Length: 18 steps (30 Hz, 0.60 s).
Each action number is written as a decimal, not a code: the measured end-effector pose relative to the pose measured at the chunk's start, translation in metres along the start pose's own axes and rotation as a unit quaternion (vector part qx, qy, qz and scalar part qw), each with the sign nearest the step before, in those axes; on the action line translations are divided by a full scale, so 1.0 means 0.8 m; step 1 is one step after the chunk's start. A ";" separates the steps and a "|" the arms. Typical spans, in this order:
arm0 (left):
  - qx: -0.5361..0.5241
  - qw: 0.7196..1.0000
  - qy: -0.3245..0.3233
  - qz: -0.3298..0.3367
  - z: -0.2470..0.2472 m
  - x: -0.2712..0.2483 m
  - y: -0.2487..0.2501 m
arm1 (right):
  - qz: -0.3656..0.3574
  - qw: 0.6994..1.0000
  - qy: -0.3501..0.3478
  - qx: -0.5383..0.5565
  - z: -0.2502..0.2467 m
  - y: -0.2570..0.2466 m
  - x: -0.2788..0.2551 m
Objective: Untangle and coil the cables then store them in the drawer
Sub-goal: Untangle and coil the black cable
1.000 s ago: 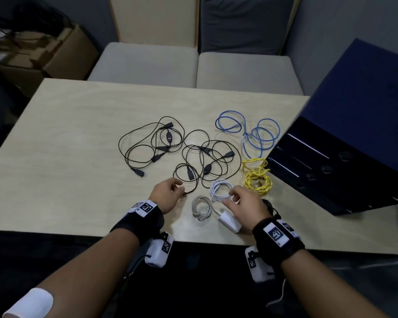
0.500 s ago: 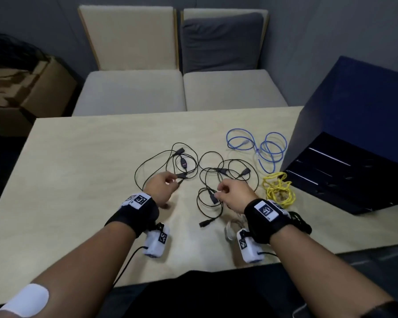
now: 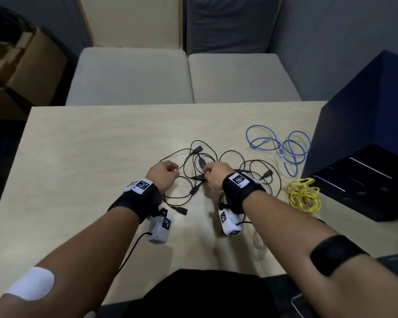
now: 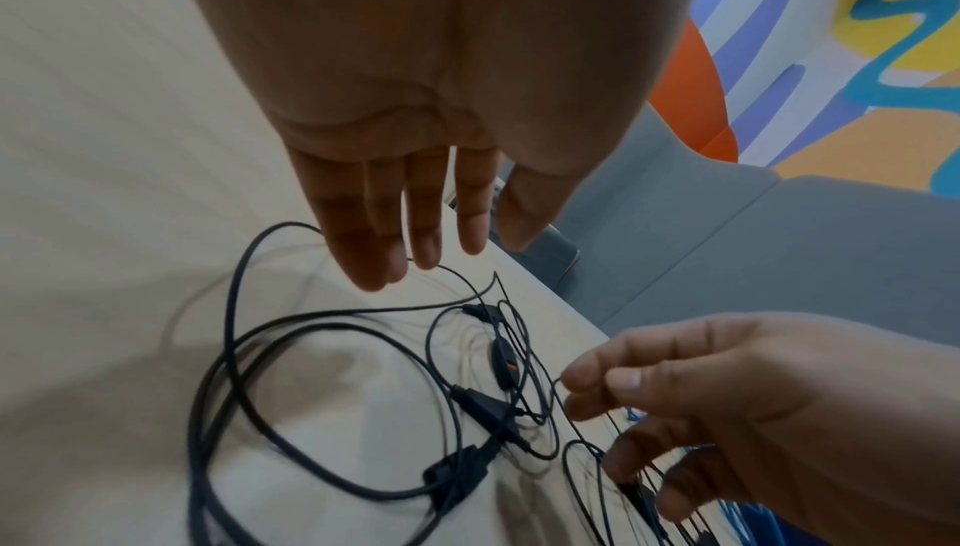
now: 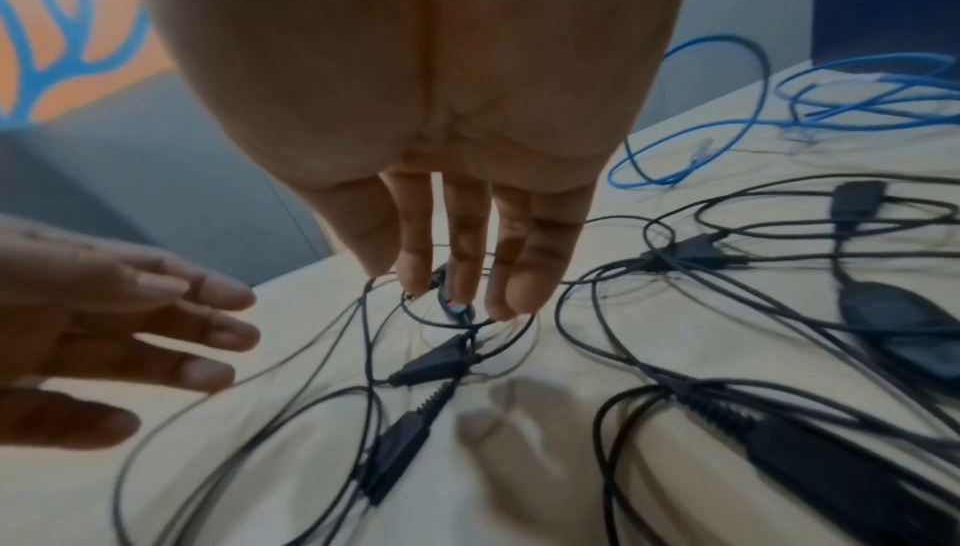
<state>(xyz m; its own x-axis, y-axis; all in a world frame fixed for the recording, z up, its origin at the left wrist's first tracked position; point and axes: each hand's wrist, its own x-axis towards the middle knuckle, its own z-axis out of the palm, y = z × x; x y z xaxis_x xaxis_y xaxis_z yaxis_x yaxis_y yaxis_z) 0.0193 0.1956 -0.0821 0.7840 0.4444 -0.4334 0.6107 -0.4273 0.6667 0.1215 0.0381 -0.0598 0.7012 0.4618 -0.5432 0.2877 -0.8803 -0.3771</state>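
A tangle of thin black cables with inline plugs lies mid-table. My left hand hovers at its left side, fingers straight, their tips just touching a thin black strand. My right hand is over the tangle's middle and pinches a thin black wire between thumb and forefinger, next to a plug with a red mark. A blue cable and a yellow cable lie loose to the right. The dark blue drawer unit stands at the table's right edge, its drawers closed.
A white cable shows partly under my right forearm near the table's front edge. Two cushioned seats stand behind the table. Cardboard boxes sit at the far left.
Both hands have moved forward from the front edge onto the black tangle and drawn closer together. The right hand left the white cables and now pinches a black wire. The left hand's fingers have straightened.
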 end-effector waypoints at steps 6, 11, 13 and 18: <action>0.020 0.997 -0.058 -0.049 0.019 0.014 -0.023 | -0.013 0.992 -0.038 -0.123 0.025 0.001 0.042; -0.013 0.997 -0.045 -0.066 0.024 0.013 -0.041 | -0.042 0.985 -0.028 -0.166 0.040 0.008 0.049; -0.021 0.997 -0.034 -0.070 0.021 0.010 -0.049 | -0.050 0.993 -0.012 -0.110 0.023 0.007 0.047; -0.048 0.996 -0.020 -0.068 0.012 0.006 -0.057 | -0.069 0.995 0.061 0.043 -0.044 0.001 0.015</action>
<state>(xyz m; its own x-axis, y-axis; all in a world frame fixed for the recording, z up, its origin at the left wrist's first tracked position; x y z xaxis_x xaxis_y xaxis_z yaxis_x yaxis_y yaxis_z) -0.0037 0.2097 -0.1201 0.7002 0.4597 -0.5462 0.6992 -0.2866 0.6550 0.1534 0.0392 -0.0403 0.7346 0.5561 -0.3888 0.3328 -0.7946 -0.5078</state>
